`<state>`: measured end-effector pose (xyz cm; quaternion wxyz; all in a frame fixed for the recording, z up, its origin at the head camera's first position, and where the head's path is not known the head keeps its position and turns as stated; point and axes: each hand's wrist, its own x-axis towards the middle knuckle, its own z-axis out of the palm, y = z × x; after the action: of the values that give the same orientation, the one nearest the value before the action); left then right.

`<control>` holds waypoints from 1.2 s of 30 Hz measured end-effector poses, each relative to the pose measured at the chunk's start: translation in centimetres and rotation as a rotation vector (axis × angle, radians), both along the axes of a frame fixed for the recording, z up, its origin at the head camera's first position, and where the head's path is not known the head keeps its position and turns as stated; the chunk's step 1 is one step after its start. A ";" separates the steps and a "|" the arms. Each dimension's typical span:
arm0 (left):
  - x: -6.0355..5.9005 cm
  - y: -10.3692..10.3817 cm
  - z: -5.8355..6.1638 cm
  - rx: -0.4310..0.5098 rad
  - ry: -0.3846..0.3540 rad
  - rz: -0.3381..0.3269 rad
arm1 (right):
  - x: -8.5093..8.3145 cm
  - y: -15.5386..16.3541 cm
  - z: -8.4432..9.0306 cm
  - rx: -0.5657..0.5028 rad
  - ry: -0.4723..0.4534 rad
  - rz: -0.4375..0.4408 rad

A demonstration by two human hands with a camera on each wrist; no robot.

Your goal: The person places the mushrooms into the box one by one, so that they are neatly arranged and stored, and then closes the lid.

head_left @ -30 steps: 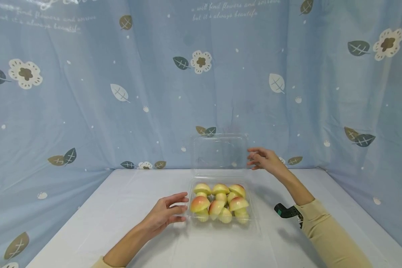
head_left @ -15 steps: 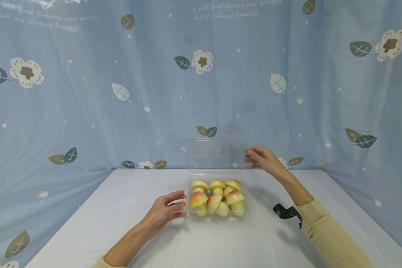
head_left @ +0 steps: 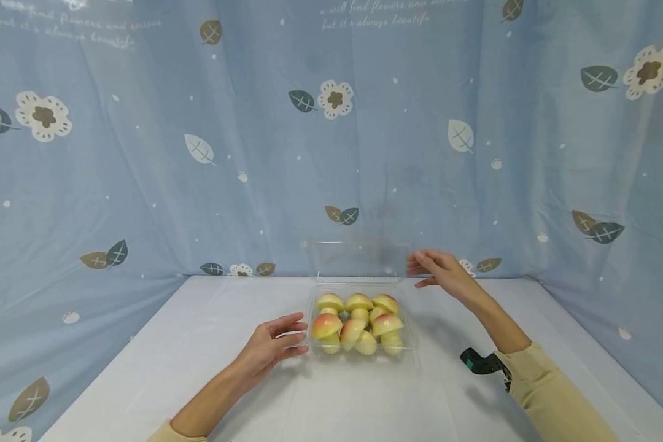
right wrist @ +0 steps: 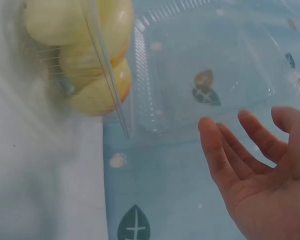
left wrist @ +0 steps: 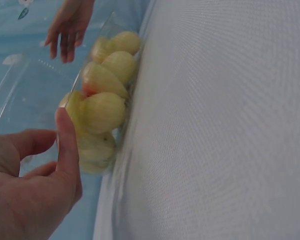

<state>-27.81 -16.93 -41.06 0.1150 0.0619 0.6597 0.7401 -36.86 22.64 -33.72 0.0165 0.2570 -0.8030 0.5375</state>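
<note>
A clear plastic clamshell box [head_left: 414,350] stands on the white table, filled with several mushroom-shaped pieces [head_left: 358,322] coloured yellow-green and red. Its clear lid [head_left: 359,261] is swung open and leans back toward the curtain. My left hand [head_left: 273,345] lies at the box's left side, its straight fingers touching the wall. In the left wrist view the thumb of my left hand [left wrist: 65,145] rests against the box wall beside the pieces [left wrist: 105,110]. My right hand [head_left: 439,269] hovers with fingers spread just right of the lid. In the right wrist view this right hand [right wrist: 260,170] is apart from the lid [right wrist: 210,65].
The white table [head_left: 188,356] runs back to a blue flower-printed curtain [head_left: 143,153], which closes in the back and both sides. A black and green wrist device [head_left: 477,362] sits on my right forearm.
The lid has swung further back and now stands lower. My right hand has dropped slightly beside the lid. The left hand stays at the box's left side.
</note>
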 end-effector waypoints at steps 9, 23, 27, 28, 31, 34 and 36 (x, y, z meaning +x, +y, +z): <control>0.0 0.0 0.0 0.020 -0.006 0.010 | 1.1 0.3 -0.2 0.013 -0.002 0.014; 0.1 0.1 0.3 0.005 -0.013 0.031 | 1.6 0.7 -1.0 0.058 0.019 -0.007; 0.0 0.2 0.3 0.018 -0.016 0.030 | 1.6 1.0 -1.3 0.083 0.018 0.008; 0.0 0.2 0.3 0.022 -0.015 0.026 | 1.6 1.1 -1.3 0.088 0.017 0.011; 0.0 0.2 0.4 0.031 -0.022 0.021 | 1.6 1.2 -1.5 0.098 0.018 0.029; 0.0 0.2 0.4 0.039 -0.031 0.027 | 1.4 1.3 -1.6 0.117 0.022 0.049; 0.0 0.1 0.4 0.043 -0.038 0.032 | 1.3 1.2 -1.7 0.137 0.015 0.059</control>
<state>-27.77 -16.84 -40.66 0.1142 0.0396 0.6422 0.7569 -35.56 23.87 -35.42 -0.0109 0.2849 -0.8298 0.4798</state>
